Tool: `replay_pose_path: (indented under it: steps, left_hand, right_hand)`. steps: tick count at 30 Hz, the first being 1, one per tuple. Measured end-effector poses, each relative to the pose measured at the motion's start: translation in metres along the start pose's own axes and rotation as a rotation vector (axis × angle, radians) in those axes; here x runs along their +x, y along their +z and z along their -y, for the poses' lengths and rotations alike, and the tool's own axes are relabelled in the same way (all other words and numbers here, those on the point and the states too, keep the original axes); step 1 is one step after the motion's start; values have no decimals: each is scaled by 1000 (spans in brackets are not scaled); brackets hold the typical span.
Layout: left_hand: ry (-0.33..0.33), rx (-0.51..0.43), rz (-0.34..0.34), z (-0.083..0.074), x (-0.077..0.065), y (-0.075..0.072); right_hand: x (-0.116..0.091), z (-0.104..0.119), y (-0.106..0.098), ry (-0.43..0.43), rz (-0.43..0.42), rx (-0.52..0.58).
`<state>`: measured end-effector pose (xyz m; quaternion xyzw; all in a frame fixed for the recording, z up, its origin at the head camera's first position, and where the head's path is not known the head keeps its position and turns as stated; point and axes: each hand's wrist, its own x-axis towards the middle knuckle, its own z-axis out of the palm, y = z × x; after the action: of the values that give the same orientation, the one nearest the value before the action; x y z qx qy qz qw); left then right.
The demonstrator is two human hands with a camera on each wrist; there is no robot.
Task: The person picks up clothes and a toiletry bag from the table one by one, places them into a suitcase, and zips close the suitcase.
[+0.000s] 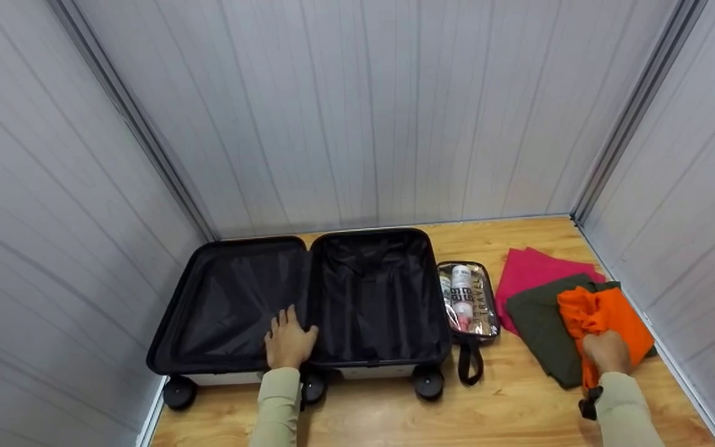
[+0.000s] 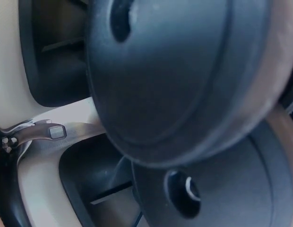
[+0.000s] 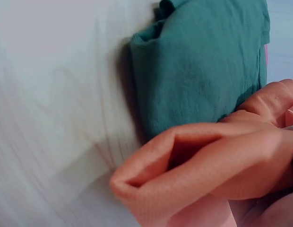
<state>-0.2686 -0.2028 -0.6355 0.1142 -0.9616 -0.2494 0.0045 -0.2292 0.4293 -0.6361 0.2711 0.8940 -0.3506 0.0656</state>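
An open suitcase (image 1: 227,367) lies flat with its two dark-lined halves side by side. My left hand (image 1: 289,344), fingers spread, rests at the inner edge of its left half, near the middle seam. The left wrist view is mostly filled by the suitcase's black wheels (image 2: 165,80). At the right, my right hand (image 1: 607,349) grips a bunched part of an orange cloth (image 1: 634,316). Beneath it lies a folded dark green cloth (image 1: 540,323), with a pink cloth (image 1: 537,270) under that. The right wrist view has the orange cloth (image 3: 222,161) raised in a loose fold beside the green one (image 3: 198,71).
Against the suitcase's right side lies a clear travel pouch (image 1: 493,310) with bottles inside and a black strap (image 1: 470,366). Grey panel walls (image 1: 357,124) enclose the wooden floor (image 1: 506,410) at the back and both sides.
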Motion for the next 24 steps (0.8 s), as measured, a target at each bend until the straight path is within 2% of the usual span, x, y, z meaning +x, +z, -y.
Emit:
replay_pose_path:
  steps: [10, 24]
  left_hand:
    - [3, 11, 7, 0, 0, 1]
    - [6, 1, -22, -1, -1, 1]
  right_hand:
    - [-2, 1, 0, 9, 0, -12]
    - [0, -1, -2, 20, -15, -21]
